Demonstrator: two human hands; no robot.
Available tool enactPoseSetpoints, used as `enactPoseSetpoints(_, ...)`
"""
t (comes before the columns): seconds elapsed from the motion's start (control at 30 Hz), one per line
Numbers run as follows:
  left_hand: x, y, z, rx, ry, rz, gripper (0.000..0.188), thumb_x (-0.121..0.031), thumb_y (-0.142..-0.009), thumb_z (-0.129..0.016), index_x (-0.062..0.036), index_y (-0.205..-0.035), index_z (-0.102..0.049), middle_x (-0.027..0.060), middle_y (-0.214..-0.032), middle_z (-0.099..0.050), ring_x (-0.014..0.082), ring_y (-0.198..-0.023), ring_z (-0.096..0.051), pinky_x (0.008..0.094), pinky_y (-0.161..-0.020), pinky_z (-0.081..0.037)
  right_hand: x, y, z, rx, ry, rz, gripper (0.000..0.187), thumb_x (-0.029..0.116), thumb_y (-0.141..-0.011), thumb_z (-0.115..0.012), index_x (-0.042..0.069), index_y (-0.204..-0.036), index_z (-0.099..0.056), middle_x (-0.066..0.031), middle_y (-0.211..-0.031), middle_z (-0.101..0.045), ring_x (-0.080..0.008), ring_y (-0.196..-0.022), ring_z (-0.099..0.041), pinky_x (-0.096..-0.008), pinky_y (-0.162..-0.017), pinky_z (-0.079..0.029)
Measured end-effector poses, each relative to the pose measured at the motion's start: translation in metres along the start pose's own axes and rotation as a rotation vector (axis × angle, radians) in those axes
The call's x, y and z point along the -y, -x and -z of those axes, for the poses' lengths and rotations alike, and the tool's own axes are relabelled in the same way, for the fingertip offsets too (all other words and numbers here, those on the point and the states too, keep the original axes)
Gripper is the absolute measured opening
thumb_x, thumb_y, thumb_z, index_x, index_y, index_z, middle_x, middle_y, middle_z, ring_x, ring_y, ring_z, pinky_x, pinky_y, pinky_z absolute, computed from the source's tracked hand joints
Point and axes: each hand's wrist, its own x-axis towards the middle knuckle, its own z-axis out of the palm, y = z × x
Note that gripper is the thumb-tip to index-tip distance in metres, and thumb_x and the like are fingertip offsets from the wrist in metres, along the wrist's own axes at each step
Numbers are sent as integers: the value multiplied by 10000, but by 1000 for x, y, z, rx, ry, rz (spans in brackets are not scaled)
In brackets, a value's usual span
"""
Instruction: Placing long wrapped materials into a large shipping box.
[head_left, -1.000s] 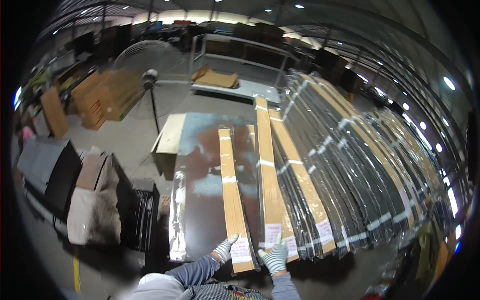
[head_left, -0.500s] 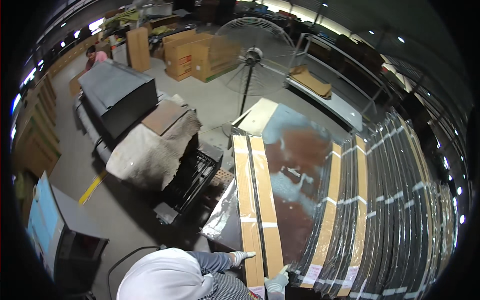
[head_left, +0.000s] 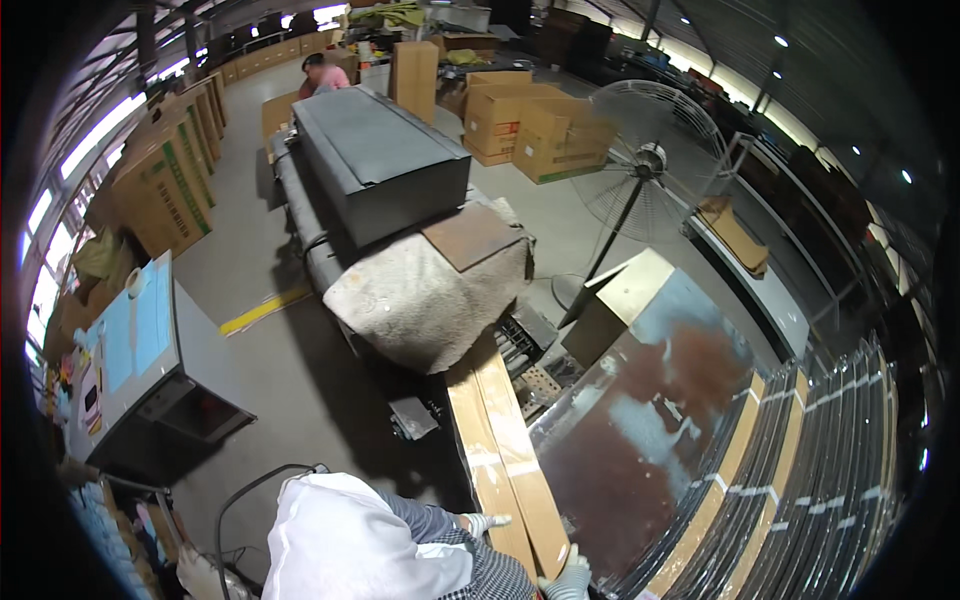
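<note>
Two long, narrow cardboard-faced packs lie side by side, bound with white bands. In a white glove, my left hand holds their left side close to the near end. My right hand, also gloved, grips the right-hand pack near its near end; part of this hand is cut off by the lower edge. The packs' far ends reach the machine beneath a pale shaggy cloth. To their right is a worn metal tabletop with brown and pale blue patches.
Several long plastic-wrapped packs stand in a row at right. A pedestal fan is behind the tabletop. A large grey metal housing tops the machine. A grey cabinet stands at left, and a person is far back.
The two packs have moved left off the tabletop's edge, their far ends now at the cloth-covered machine. Both hands have stayed on them. My view has turned left.
</note>
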Motion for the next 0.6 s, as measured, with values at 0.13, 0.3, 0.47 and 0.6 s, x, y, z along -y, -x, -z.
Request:
enactPoseSetpoints(0.13,-73,82,-89,31,393,-211,574,-231,-910,-710,-34,-1397,-479,171,-1369,-581,378,-1250,-547,558,-1046,-441,32,-96,41,55,214,-112,1153,433,-455,-883,-7,-1416,-424,-208,-1144,-565,-370,-1051,-549,-467,-953,-452)
enactPoseSetpoints(0.3,-125,44,-39,155,420,-519,483,-300,-915,-710,-86,-1319,-554,129,-1246,-647,313,-1053,-624,499,-902,-509,108,-168,74,-116,244,32,1022,407,-464,-875,16,-1333,-505,-204,-1082,-591,-378,-999,-582,-478,-893,-484)
enactPoseSetpoints(0.47,-147,64,-41,107,401,-543,569,-352,-922,-693,-87,-1394,-517,129,-1342,-618,308,-1219,-576,476,-1053,-436,159,-170,115,-61,140,149,1008,577,-661,-745,46,-1445,-398,-238,-1138,-573,-421,-1068,-538,-524,-927,-436)
enactPoseSetpoints(0.6,-152,58,-36,108,400,-568,564,-358,-926,-684,-83,-1391,-521,138,-1343,-614,324,-1226,-567,504,-1043,-440,168,-174,113,-155,173,227,869,489,-647,-751,100,-1369,-466,-214,-1061,-583,-407,-1017,-566,-518,-878,-458)
